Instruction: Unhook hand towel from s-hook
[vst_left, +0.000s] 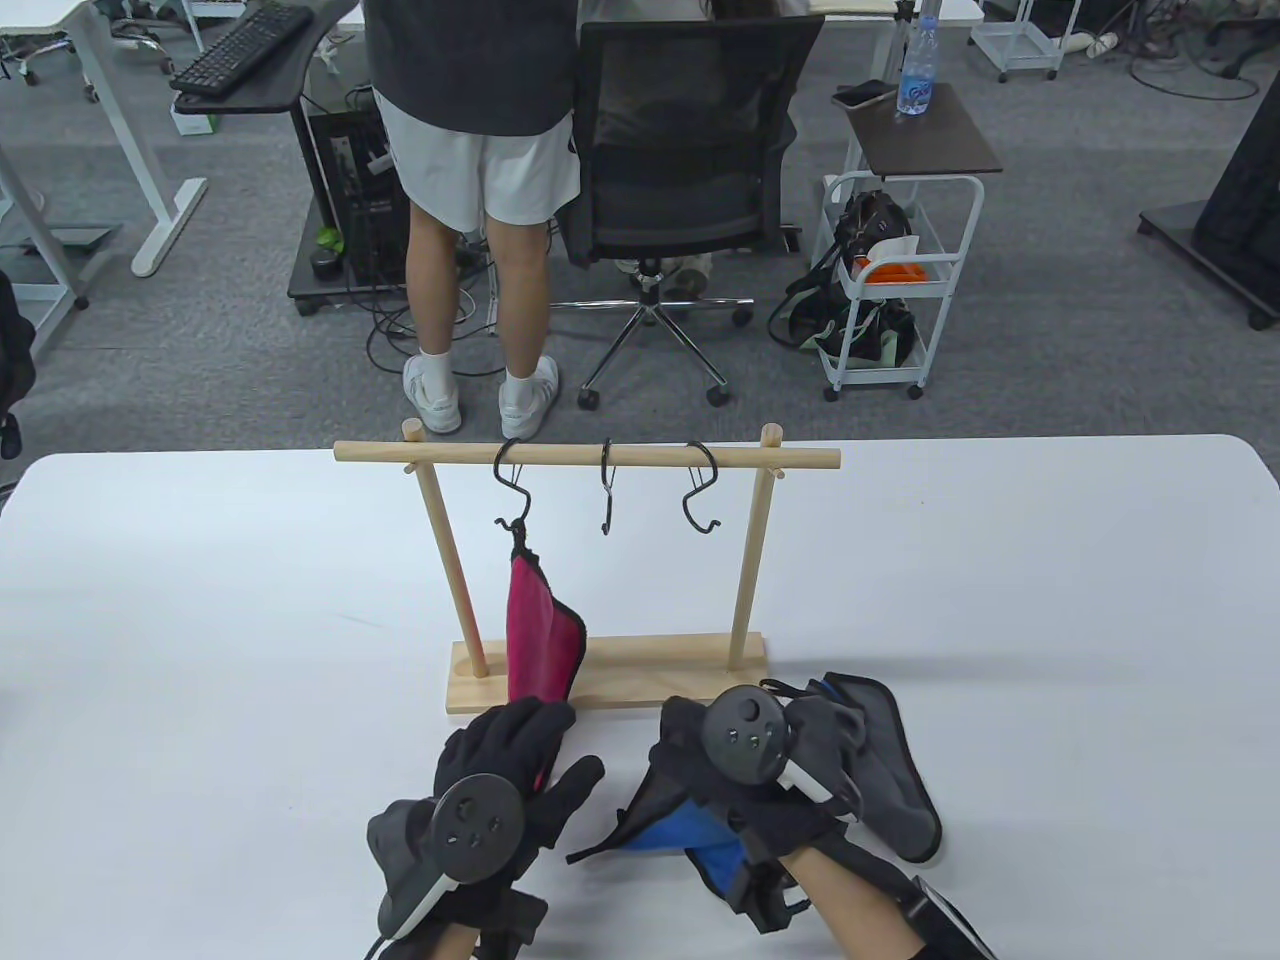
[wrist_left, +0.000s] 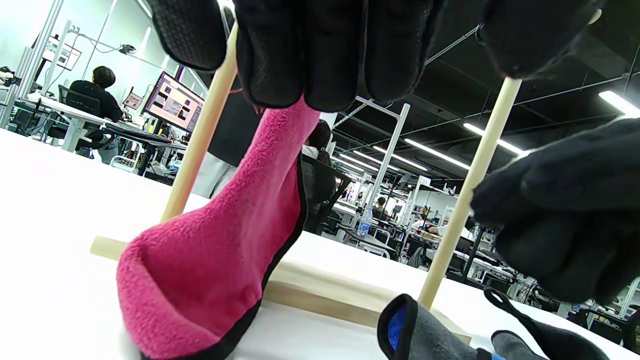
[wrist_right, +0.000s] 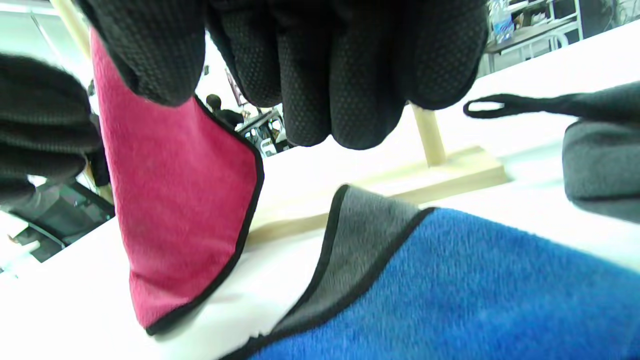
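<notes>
Gloved in black, the left hand (vst_left: 500, 790) sits at about 7 o'clock on the white table (vst_left: 200, 620), its fingers (wrist_left: 320, 55) closed on the lower part of the pink fleece hand towel with black edging (vst_left: 540, 630). That towel hangs by its loop from the leftmost black metal S-hook (vst_left: 512, 490), at 11 o'clock on the light wooden rack with a crossbar and two posts (vst_left: 590, 458), and its bottom corner reaches the table in front of the rack's base. Two more black S-hooks, the middle one (vst_left: 606, 490) and the right one (vst_left: 702, 495), hang bare on the crossbar. At 5 o'clock the right hand (vst_left: 770, 770) rests on a blue and grey fleece towel with black trim (vst_left: 690, 830) lying flat on the table; its fingers (wrist_right: 350, 75) are curled down together, though whether they actually grip the cloth cannot be told. A grey cloth (vst_left: 895, 770) lies just beside that hand at 4 o'clock.
</notes>
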